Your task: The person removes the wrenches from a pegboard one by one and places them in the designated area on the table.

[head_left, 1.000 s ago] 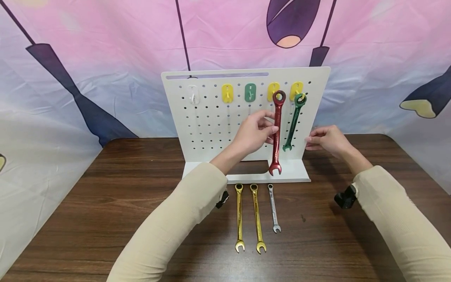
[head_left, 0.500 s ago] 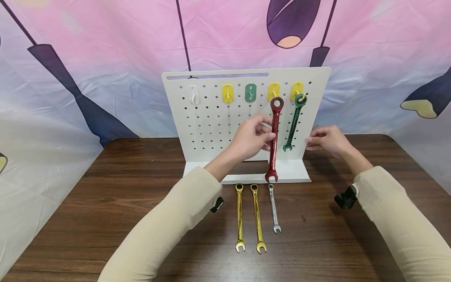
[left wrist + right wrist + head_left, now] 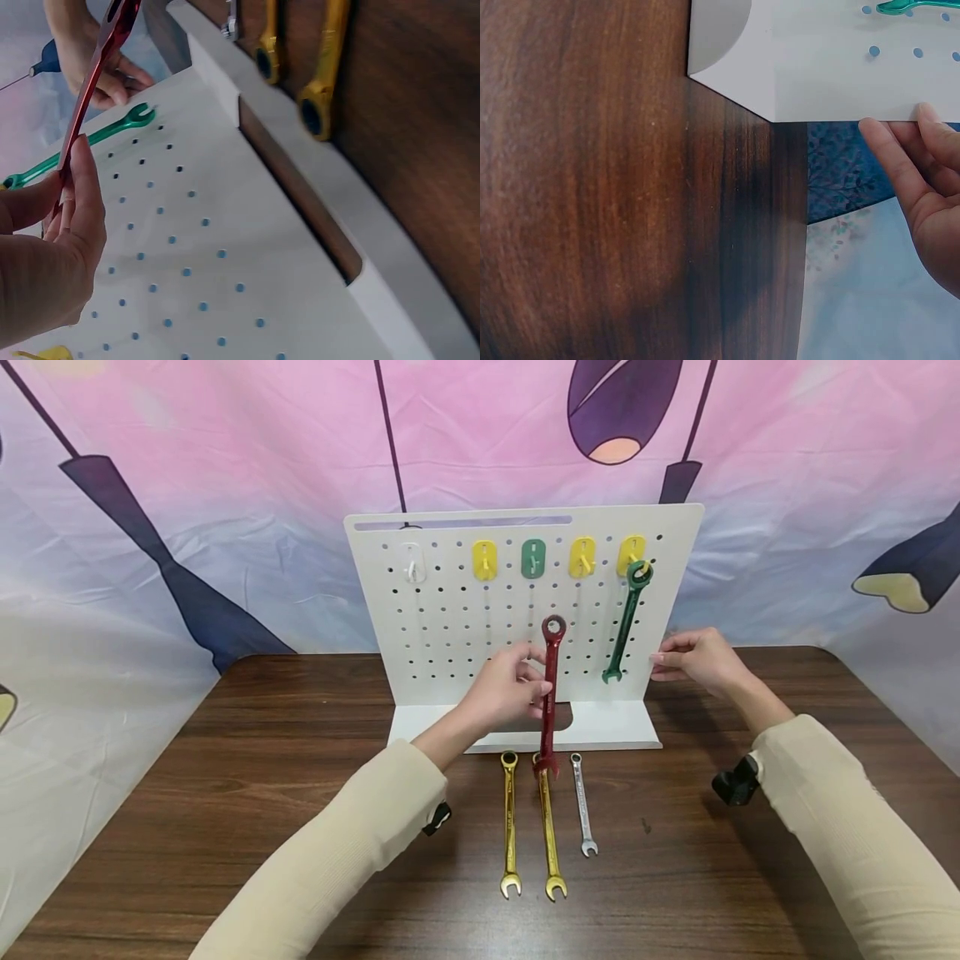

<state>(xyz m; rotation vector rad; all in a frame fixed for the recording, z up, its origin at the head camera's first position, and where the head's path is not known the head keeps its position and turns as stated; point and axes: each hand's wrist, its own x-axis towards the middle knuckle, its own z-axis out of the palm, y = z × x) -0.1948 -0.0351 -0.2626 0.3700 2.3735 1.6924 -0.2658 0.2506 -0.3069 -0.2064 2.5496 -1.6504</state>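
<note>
On my head feed, the tabletop point(image 3: 300, 827) is dark brown wood grain; near its back edge stands a smooth white pegboard point(image 3: 442, 647), thin and punched with round holes. My left hand point(image 3: 501, 689) pinches the red wrench point(image 3: 550, 714) by its shaft, nearly upright in the air before the board, low over its base's front edge. It is glossy metallic red, ring end up, forked end down. My right hand point(image 3: 701, 662) grips the board's right edge between thumb and fingertips. By the top right corner, a shiny green wrench point(image 3: 627, 622) hangs from a yellow hook point(image 3: 632, 548).
</note>
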